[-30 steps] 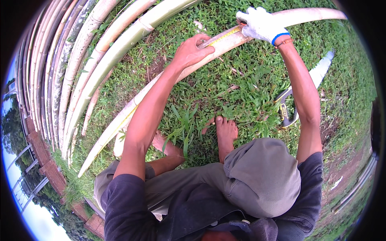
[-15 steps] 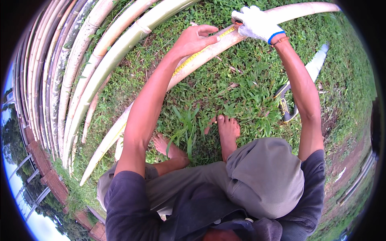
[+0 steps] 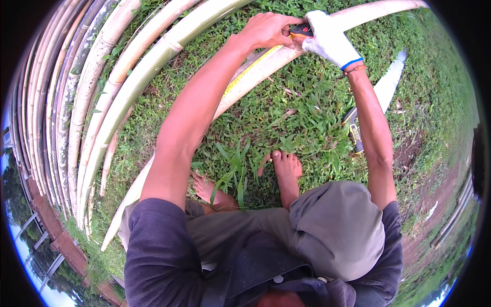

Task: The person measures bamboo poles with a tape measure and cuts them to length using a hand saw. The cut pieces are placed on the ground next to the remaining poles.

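Note:
A pale bamboo pole (image 3: 273,62) runs from the lower left to the upper right in front of my feet. A yellow tape blade (image 3: 245,73) lies stretched along its upper side. My right hand (image 3: 331,40), in a white knit glove with a blue cuff, is closed around the dark tape measure (image 3: 300,31) on the pole. Reaching in from the left, my bare left hand (image 3: 267,29) has its thumb and fingers closed on the near end of the case, where the blade comes out. Its fingertips are partly hidden.
Several long bamboo poles (image 3: 105,66) lie side by side at the left, the nearest a green one (image 3: 148,61). A hand saw (image 3: 389,82) with a dark and yellow handle rests on the grass beyond my right forearm. My bare feet (image 3: 287,171) stand on the grass.
My left hand has moved right and away along the pole, from the tape blade to the tape measure's case. More of the dark case now shows beside the glove.

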Demonstrator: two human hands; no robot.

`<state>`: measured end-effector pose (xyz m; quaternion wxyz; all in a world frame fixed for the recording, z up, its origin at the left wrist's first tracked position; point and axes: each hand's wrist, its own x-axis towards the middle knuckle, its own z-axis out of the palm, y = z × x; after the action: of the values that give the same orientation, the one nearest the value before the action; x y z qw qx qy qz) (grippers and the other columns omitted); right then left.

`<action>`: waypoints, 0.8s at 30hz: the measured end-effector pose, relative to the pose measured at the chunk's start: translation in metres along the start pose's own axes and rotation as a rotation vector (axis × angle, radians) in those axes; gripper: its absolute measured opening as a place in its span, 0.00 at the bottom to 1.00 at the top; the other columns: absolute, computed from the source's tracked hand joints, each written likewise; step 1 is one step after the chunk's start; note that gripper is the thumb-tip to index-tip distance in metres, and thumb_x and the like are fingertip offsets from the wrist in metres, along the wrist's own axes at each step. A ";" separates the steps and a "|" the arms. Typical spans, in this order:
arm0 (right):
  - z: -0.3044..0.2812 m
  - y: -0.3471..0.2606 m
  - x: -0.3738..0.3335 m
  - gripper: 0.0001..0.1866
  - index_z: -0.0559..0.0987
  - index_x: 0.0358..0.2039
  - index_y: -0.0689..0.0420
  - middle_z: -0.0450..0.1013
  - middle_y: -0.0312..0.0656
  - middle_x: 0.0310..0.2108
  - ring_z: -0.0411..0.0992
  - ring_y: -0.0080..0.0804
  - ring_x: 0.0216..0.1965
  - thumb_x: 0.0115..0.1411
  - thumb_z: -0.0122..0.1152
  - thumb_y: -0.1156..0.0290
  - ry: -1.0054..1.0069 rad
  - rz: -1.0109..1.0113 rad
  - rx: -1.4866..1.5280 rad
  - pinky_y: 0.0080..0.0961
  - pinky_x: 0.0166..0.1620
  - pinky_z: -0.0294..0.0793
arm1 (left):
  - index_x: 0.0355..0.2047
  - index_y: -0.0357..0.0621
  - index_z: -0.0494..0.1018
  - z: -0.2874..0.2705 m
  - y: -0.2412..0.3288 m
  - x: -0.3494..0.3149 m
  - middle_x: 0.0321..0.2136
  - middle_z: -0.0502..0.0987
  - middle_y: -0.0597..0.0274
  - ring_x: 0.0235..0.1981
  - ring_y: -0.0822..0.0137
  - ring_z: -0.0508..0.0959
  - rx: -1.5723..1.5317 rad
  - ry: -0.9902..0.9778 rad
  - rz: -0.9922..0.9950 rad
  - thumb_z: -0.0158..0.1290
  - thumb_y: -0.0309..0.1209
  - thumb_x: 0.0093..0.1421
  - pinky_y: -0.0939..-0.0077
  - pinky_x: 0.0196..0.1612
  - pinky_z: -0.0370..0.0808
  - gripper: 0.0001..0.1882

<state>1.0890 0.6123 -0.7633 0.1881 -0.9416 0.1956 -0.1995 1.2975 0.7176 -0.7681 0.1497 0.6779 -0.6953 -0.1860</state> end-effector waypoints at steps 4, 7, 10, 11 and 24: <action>-0.026 -0.008 -0.045 0.33 0.80 0.55 0.60 0.80 0.52 0.47 0.80 0.51 0.47 0.59 0.79 0.51 0.216 -0.048 -0.148 0.42 0.54 0.79 | 0.66 0.71 0.78 0.001 -0.001 -0.001 0.43 0.89 0.62 0.46 0.56 0.87 -0.005 -0.005 0.018 0.75 0.47 0.51 0.56 0.52 0.83 0.40; -0.016 -0.007 -0.147 0.30 0.82 0.46 0.61 0.79 0.52 0.38 0.78 0.50 0.42 0.54 0.84 0.52 0.248 0.366 -0.285 0.44 0.48 0.78 | 0.65 0.70 0.79 -0.008 0.003 0.000 0.43 0.89 0.63 0.47 0.57 0.87 -0.017 -0.039 -0.031 0.75 0.48 0.51 0.55 0.54 0.82 0.39; -0.008 -0.035 -0.237 0.33 0.83 0.44 0.66 0.81 0.54 0.33 0.81 0.49 0.37 0.51 0.85 0.49 -0.165 0.905 -0.256 0.43 0.44 0.80 | 0.65 0.69 0.79 0.002 -0.007 0.003 0.43 0.90 0.63 0.47 0.58 0.88 -0.040 -0.004 -0.014 0.76 0.50 0.50 0.54 0.55 0.82 0.40; 0.026 -0.009 -0.305 0.35 0.84 0.41 0.65 0.81 0.51 0.30 0.81 0.49 0.34 0.49 0.86 0.45 0.272 0.636 -0.433 0.44 0.43 0.81 | 0.65 0.69 0.79 0.002 0.005 0.015 0.43 0.90 0.63 0.48 0.58 0.88 -0.062 -0.014 0.029 0.76 0.51 0.50 0.54 0.55 0.81 0.40; -0.087 -0.095 -0.364 0.29 0.74 0.58 0.55 0.73 0.37 0.45 0.69 0.29 0.44 0.65 0.66 0.48 0.484 1.057 1.447 0.32 0.50 0.71 | 0.70 0.69 0.74 0.016 -0.040 0.023 0.46 0.87 0.58 0.48 0.58 0.87 -0.156 -0.079 0.006 0.78 0.55 0.47 0.58 0.50 0.81 0.49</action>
<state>0.7713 0.8309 -0.7583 0.7504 -0.3164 0.4611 -0.3525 1.3245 0.6950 -0.8012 0.1750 0.6543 -0.6860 -0.2658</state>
